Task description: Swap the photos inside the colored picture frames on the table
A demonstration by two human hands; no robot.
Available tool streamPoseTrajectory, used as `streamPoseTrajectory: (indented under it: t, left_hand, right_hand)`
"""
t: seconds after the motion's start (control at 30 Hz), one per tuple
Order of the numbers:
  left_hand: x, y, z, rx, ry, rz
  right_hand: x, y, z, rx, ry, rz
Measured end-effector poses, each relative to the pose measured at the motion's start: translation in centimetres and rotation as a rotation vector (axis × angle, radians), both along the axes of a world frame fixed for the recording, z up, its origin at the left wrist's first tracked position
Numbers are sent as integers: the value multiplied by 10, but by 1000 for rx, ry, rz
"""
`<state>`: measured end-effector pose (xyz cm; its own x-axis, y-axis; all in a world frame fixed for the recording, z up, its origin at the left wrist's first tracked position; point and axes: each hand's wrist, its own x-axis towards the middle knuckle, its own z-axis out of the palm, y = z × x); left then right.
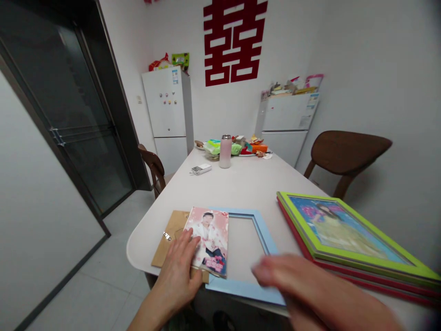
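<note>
My left hand (pixel 184 259) lies with its fingers stretched out over the left edge of a pink photo print (pixel 215 234). Under the print's left side is a brown backing board (pixel 163 248) with a small metal hanger on it. The print also overlaps the left side of a light blue picture frame (pixel 272 239), whose inner opening shows the table's pale surface. My right hand (pixel 310 285) hovers above the frame's lower right part, smeared by motion, so its fingers are hard to read. Part of the frame's near right corner is hidden behind it.
A stack of framed pictures, a lime-green frame (pixel 320 239) on top and red below, lies at the right of the white table (pixel 248 184). Farther back are a small silver device (pixel 201 169), a pink bottle (pixel 225 154) and assorted packets (pixel 258 148). Chairs (pixel 347 151) flank the table.
</note>
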<state>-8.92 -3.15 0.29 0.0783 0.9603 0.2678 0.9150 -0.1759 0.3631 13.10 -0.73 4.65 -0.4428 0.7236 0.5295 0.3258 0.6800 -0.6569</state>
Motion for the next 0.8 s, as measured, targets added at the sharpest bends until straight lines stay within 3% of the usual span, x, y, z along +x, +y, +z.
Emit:
streamPoseTrajectory:
  t: [0.03, 0.1, 0.17, 0.23, 0.33, 0.47, 0.57, 0.63, 0.7, 0.8]
  left_hand:
    - [2, 1, 2, -19, 11, -13]
    - [5, 3, 6, -56, 31, -42]
    - [8, 3, 9, -80, 48, -67]
    - [11, 4, 11, -97, 58, -80]
    - [16, 6, 7, -92, 50, -82]
    - [21, 15, 2, 47, -52, -73]
    - [26, 23, 7, 223, -320, -34]
    - [33, 25, 13, 283, -609, 51]
    - [43, 26, 15, 232, -946, 126]
    - [59, 26, 11, 72, -1366, 93]
  right_hand:
    - [-6, 12, 0, -31, -7, -18]
    - [-21, 37, -10, -308, -44, -64]
    - [-37, 61, -28, -605, 6, -82]
    - [-51, 76, -47, -773, 99, -32]
    - [-66, 80, -55, -872, 276, -8]
    - [-74, 66, -28, -842, 511, 23]
    - [-69, 57, -10, -800, 583, 55]
    - [-64, 56, -11, -810, 553, -28]
    - [-58, 57, -18, -882, 504, -92]
    - [-49, 60, -29, -942, 549, -46]
